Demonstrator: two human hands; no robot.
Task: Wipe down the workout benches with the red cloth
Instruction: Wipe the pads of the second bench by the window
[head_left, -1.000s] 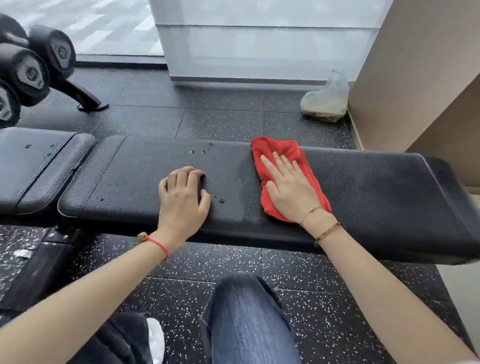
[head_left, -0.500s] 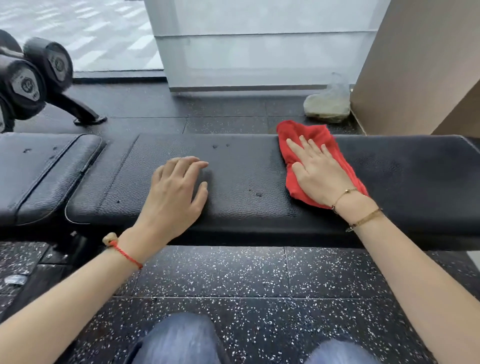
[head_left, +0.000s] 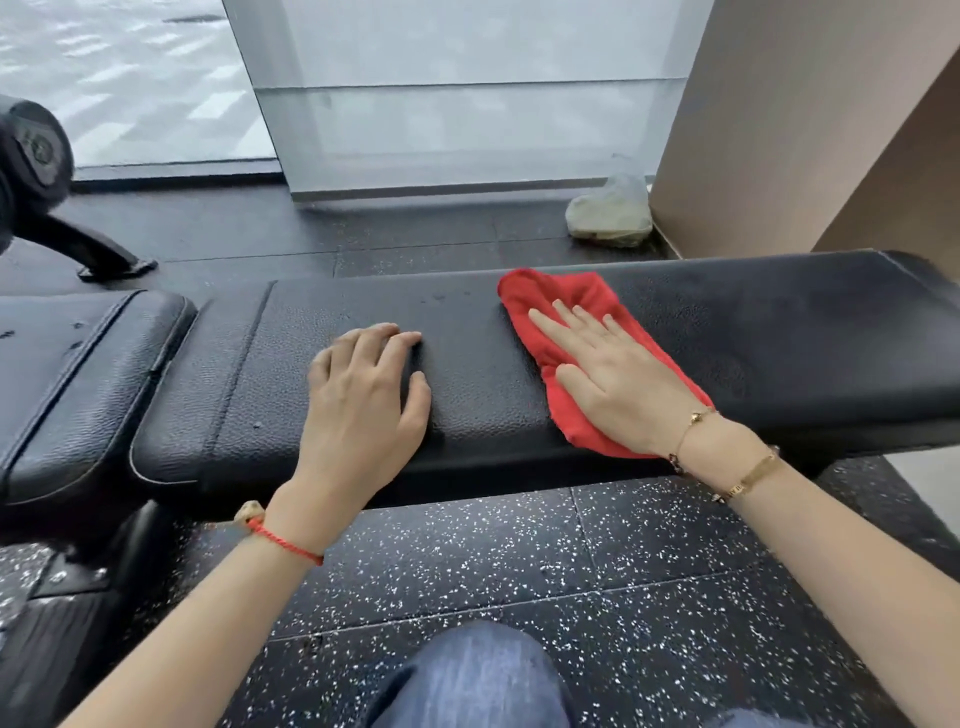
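A long black padded bench (head_left: 779, 343) runs across the view, with its separate seat pad (head_left: 78, 384) at the left. The red cloth (head_left: 566, 317) lies on the bench top, right of centre. My right hand (head_left: 613, 374) presses flat on the cloth with fingers spread, covering its middle. My left hand (head_left: 363, 395) rests palm down on the bare bench left of the cloth, fingers slightly curled, holding nothing. A few small droplets dot the pad near the far edge.
Dumbbells on a rack (head_left: 36, 150) stand at the far left, the rack's foot (head_left: 114, 260) on the speckled rubber floor. A plastic bag (head_left: 613, 213) lies by the beige wall (head_left: 779, 114) behind the bench. My knee in jeans (head_left: 472, 675) is below.
My right hand slid the cloth to the right along the bench, then a little back left. My left hand stayed on the pad, its fingers flattening slightly.
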